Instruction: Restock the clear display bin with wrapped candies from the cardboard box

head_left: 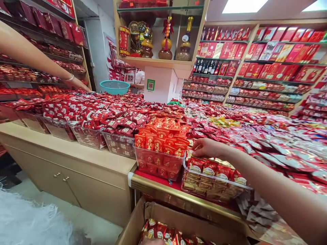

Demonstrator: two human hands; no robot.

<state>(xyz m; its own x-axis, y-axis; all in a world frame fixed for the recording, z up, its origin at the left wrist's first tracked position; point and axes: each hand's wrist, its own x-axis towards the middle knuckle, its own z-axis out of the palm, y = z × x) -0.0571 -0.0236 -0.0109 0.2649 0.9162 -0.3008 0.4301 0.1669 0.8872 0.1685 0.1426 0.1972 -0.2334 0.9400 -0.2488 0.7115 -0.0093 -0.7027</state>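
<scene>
My right hand (205, 148) reaches over the clear plastic bin (217, 180) at the right front. Its fingers are curled together, and the fingertips press on a red and gold packet at the bin's back left corner. Durian packets (209, 167) stand in a row along the top of this bin, above stacked gold ones. Only a small piece of my left hand (153, 242) shows at the bottom edge, its fingers hidden. It is at the cardboard box (159, 210), among similar red and gold packets (163, 229). Orange-red packets (162, 139) fill the neighbouring clear bin.
Clear bins of dark red packets (87, 136) line the beige cabinet (102, 166). Another person's arm (38, 51) stretches in from the upper left. A teal basin (114, 87) and a white pillar (159, 90) stand behind. Packed shelves (255, 63) line the back wall.
</scene>
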